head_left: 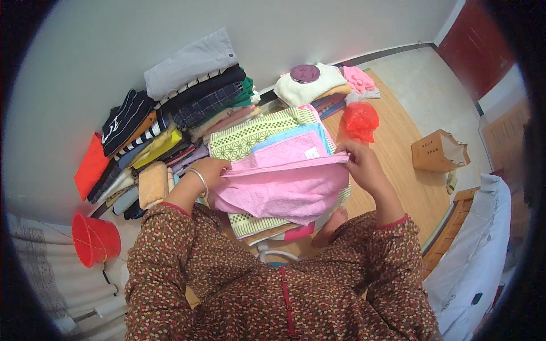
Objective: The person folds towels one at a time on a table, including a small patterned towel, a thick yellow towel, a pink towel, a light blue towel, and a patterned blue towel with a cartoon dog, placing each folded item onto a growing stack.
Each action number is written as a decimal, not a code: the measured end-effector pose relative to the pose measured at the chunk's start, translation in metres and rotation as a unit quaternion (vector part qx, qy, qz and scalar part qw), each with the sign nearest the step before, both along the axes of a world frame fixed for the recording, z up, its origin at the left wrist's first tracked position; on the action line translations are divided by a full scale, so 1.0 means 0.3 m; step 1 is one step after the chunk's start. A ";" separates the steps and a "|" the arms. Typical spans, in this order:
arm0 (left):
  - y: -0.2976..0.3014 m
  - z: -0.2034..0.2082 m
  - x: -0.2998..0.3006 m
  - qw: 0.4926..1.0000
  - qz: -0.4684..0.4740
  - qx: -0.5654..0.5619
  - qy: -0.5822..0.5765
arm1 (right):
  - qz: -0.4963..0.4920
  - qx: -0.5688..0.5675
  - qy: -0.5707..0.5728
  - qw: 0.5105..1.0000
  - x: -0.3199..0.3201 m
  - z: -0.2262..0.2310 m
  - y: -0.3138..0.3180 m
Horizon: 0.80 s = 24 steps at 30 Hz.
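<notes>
A pink towel is stretched between my two hands, its upper edge pulled nearly straight and its lower part hanging in loose folds. My left hand, with a silver bangle at the wrist, pinches the left end of that edge. At the right end, my right hand grips the same edge between thumb and fingers. Just beyond it, pink cloth with a white label lies flat on a light blue towel. Under these is a pale green patterned towel, which also shows below the pink one.
Tall stacks of folded clothes stand by the wall at left, with a red bucket nearer me. Further right are a white folded pile, a red plastic bag and a brown paper bag. My bare foot is beside the towels.
</notes>
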<state>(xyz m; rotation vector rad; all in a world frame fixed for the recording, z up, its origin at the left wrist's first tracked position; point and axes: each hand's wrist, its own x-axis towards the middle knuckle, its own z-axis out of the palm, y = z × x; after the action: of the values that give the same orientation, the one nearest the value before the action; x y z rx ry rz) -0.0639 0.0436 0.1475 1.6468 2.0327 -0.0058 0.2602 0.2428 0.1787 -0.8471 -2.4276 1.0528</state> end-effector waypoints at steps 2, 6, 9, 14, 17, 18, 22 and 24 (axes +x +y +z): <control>0.018 0.038 -0.007 1.000 0.022 -0.001 -0.011 | -0.038 -0.078 0.032 0.996 -0.016 -0.013 0.035; 0.053 0.024 -0.064 0.977 0.083 0.196 -0.024 | -0.111 -0.184 0.150 0.965 -0.076 -0.047 0.119; 0.096 0.131 -0.015 0.837 0.251 0.458 -0.163 | -0.164 -0.166 0.359 0.904 -0.149 0.023 0.135; 0.040 0.235 0.071 0.695 0.183 0.682 -0.135 | -0.120 0.045 0.554 0.822 -0.203 0.196 0.068; 0.024 0.215 0.056 0.758 0.203 0.598 -0.160 | -0.088 -0.038 0.517 0.850 -0.170 0.151 0.076; 0.017 0.204 0.038 0.773 0.180 0.598 -0.111 | -0.075 -0.097 0.501 0.857 -0.155 0.144 0.072; -0.080 0.123 -0.038 0.928 0.176 0.326 0.044 | 0.022 -0.077 0.194 0.978 -0.084 0.006 0.019; -0.132 0.109 -0.043 0.969 0.165 0.171 0.060 | 0.114 -0.124 0.052 0.984 -0.054 -0.004 -0.062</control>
<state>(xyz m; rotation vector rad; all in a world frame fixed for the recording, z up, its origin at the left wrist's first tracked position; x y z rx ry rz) -0.0767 0.0039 0.1803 1.5036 2.4905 0.3923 0.2439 0.2241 0.1777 -0.5781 -2.3789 1.4699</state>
